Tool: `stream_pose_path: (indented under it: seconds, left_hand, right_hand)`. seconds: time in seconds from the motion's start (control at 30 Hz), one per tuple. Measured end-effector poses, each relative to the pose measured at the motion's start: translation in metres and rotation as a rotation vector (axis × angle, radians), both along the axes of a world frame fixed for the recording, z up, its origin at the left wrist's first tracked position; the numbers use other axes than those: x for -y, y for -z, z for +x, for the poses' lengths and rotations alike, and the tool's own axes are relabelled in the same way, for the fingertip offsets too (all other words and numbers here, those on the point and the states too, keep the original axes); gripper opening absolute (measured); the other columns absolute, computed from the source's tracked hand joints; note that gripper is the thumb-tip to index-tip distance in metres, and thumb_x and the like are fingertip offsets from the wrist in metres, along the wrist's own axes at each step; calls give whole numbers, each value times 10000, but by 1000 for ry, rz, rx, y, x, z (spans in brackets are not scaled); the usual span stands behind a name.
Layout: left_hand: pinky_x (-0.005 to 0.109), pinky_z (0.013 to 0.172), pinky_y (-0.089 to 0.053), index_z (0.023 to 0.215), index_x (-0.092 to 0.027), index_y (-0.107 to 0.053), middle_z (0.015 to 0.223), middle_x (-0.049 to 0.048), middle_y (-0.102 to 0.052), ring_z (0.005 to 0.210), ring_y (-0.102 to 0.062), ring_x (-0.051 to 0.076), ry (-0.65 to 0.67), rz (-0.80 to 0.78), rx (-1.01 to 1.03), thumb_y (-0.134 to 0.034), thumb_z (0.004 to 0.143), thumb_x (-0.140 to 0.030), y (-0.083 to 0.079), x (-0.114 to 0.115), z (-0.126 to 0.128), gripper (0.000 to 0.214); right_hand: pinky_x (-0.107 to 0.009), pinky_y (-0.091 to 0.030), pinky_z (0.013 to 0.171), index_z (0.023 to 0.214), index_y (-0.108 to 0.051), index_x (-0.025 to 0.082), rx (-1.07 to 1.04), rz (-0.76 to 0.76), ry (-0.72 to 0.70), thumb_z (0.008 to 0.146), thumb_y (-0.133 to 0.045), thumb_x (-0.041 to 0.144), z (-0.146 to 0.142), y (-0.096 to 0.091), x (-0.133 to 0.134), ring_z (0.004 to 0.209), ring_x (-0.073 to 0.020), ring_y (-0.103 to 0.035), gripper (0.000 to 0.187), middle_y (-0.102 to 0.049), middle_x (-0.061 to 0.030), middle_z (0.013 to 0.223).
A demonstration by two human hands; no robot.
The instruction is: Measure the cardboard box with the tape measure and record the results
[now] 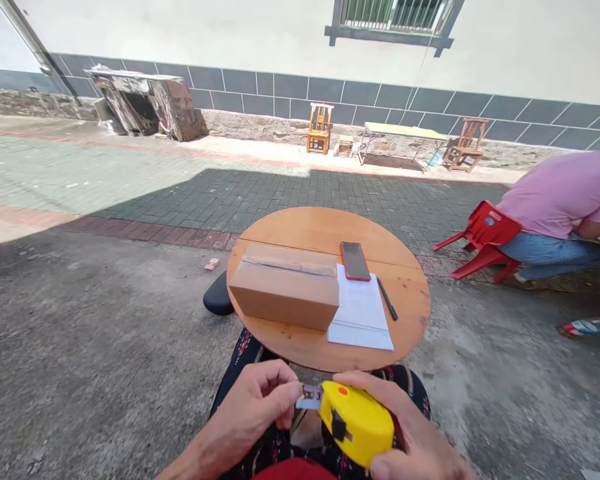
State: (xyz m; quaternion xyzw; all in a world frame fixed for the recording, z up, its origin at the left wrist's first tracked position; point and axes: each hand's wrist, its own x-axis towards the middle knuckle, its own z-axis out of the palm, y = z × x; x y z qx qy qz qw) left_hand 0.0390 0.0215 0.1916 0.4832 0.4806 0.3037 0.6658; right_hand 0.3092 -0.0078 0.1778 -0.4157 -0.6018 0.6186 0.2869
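Note:
A yellow tape measure (363,427) with a black lock button is gripped in my right hand (413,427), above my lap. My left hand (263,403) pinches the end of its blade (311,396), a short length of which is drawn out, with a figure 3 showing. Beyond my hands, a closed cardboard box (285,293) lies on the round wooden table (305,223). Right of the box are white paper sheets (357,313), with a red-edged phone (355,261) resting on their upper edge. Beside the sheets lies a black pen (387,299).
To the right, a person in a pink shirt (560,190) sits on a red plastic chair (493,230). A bottle (587,327) lies on the ground nearby. Along the far wall stand a wooden chair (320,130), a folding table (405,132) and another chair (467,145).

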Motion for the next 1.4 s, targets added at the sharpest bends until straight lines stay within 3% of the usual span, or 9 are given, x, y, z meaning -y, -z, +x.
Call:
stream_pose_path:
  seconds: [0.13, 0.23, 0.33, 0.43, 0.53, 0.87, 1.17, 1.4]
  left_hand:
    - [233, 566, -412, 634, -176, -619, 511, -17, -579, 506, -503, 106, -228, 241, -58, -663, 772, -465, -48, -42, -46, 323]
    - [235, 504, -400, 569, -169, -597, 522, -5, -584, 479, -504, 106, -338, 299, -54, -695, 711, -464, -69, -82, -79, 341]
    - [246, 477, -400, 574, -160, -603, 514, -9, -571, 449, -488, 103, -378, 247, -101, -710, 632, -463, -72, -121, -98, 326]
    - [236, 438, -351, 617, -144, -632, 496, -18, -548, 428, -467, 95, -382, 198, -187, -700, 590, -438, -63, -150, -103, 303]
    - [228, 419, -308, 614, -132, -639, 490, -14, -538, 426, -464, 95, -376, 179, -235, -679, 579, -415, -51, -168, -103, 288]
    - [230, 428, -280, 511, -182, -538, 457, -36, -479, 401, -389, 81, -364, 219, -330, -600, 609, -353, -30, -183, -96, 207]
    - [221, 434, -295, 490, -189, -506, 480, -17, -509, 439, -435, 102, -331, 288, -422, -591, 644, -368, -30, -184, -87, 251]
    - [217, 429, -314, 487, -195, -504, 476, -26, -497, 462, -458, 116, -386, 336, -460, -611, 638, -396, -25, -183, -83, 273]
  right_hand:
    - [-406, -515, 866, 1359, -562, 258, -76, 48, 80, 643, -738, 565, 17, -38, -36, 1096, -374, -629, 799, -666, -112, 1247]
    - [-364, -530, 783, 1283, -633, 235, -88, 124, 198, 641, -752, 530, 21, -55, -74, 986, -333, -662, 717, -707, -100, 1162]
    - [-316, -511, 691, 1134, -706, 209, -186, 143, 328, 679, -735, 496, 8, -60, -113, 797, -245, -657, 539, -739, -82, 985]
    - [-278, -451, 573, 987, -725, 205, -281, 120, 460, 728, -703, 484, -12, -57, -145, 658, -187, -607, 381, -727, -51, 838]
    - [-280, -418, 547, 914, -719, 199, -303, 103, 525, 754, -678, 491, -25, -50, -165, 622, -173, -570, 336, -716, -45, 796]
    - [-305, -394, 557, 838, -721, 206, -211, 150, 555, 756, -690, 517, -18, -40, -175, 620, -177, -533, 324, -700, -41, 776]
    - [-291, -409, 565, 861, -711, 194, -218, 175, 526, 789, -643, 502, -10, -38, -173, 616, -160, -552, 323, -705, -31, 802]
    - [-273, -409, 542, 862, -714, 201, -253, 145, 554, 770, -662, 517, -9, -32, -171, 592, -145, -562, 334, -711, -19, 792]
